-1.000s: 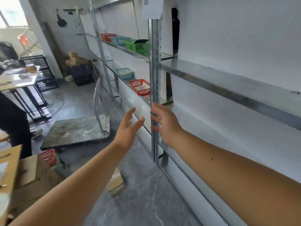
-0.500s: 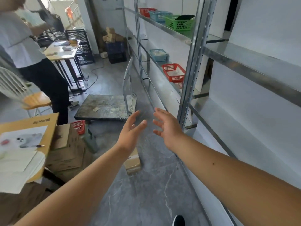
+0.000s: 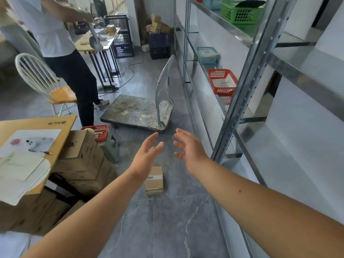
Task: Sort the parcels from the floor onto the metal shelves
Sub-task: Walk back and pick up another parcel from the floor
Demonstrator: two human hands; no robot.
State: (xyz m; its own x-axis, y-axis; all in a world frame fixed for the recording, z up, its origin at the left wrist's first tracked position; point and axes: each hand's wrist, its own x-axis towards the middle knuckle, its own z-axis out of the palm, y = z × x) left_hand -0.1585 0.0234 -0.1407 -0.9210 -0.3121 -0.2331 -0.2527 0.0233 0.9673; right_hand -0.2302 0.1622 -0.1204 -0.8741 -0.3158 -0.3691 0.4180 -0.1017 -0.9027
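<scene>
**Both grips open and empty above a small parcel on the floor**

Left hand (image 3: 147, 155) out in front, fingers spread, holding nothing. Right hand (image 3: 189, 151) alongside it, palm turned inward, equally open, equally empty. The two palms face each other with a gap between them, and there, lower in the picture and partly behind the left wrist, lies the parcel (image 3: 154, 181): a small brown cardboard box, flat on the grey floor (image 3: 167, 220), in the aisle beside the metal shelves (image 3: 247, 75).

What kind of load is this? It looks a light one. It is small, an ordinary taped carton with a white label across the top, so one hand could probably manage it, though two hands on opposite sides would be the safer hold. Cardboard is stiff enough to take a squeeze on the side walls, and its surface is matt, so slipping seems unlikely; the tape strip is the one slick patch to avoid. What is inside cannot be known from here, so a gentle lift makes sense.

The hands are well above the box, not touching it. A good reach down is needed first.

Off to the left, a stack of bigger cartons (image 3: 81, 164) sits under a board, and a flat trolley (image 3: 135, 112) is parked further along. The lower shelf on the right looks bare at this end, while baskets (image 3: 222, 81) stand further along.
</scene>
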